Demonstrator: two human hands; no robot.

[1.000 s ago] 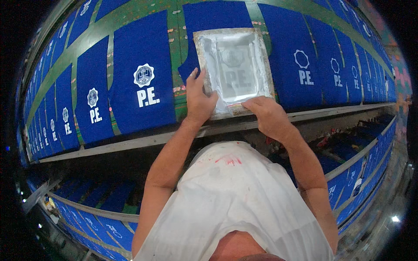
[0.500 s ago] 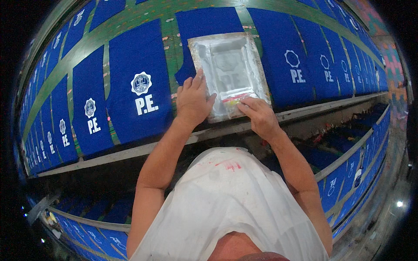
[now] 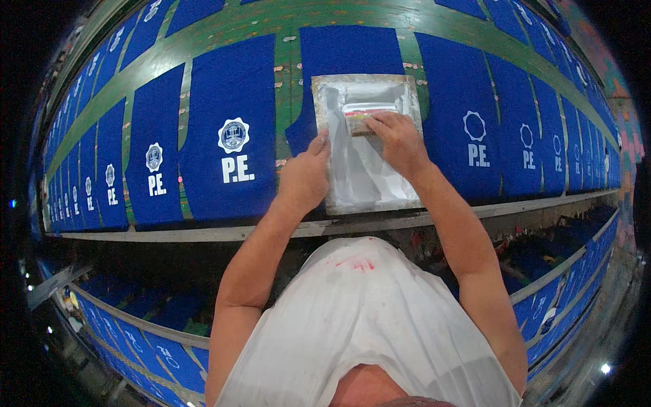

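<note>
A silvery, rectangular printing screen [image 3: 369,197] with a worn, grimy border lies over a blue fabric piece [image 3: 349,51] on the table. My left hand [image 3: 305,176] grips the screen's left edge, its fingertips pressed along the border. In my right hand [image 3: 401,144] is a small squeegee [image 3: 359,126] with a red and yellow stripe, pinched by the fingers. It stands on the mesh in the upper half of the screen. The design under the mesh is hidden by the squeegee, hand and glare.
Blue fabric pieces line the long green table [image 3: 288,102]. Those to the left, like this piece [image 3: 234,81], bear a full white emblem and lettering; those to the right [image 3: 458,88] show only an emblem outline and lettering. A pale rail [image 3: 196,236] edges the table near me.
The squeegee in my right hand has moved from the screen's near end up to its far half. My left hand remains at the left edge. The view has shifted slightly.
</note>
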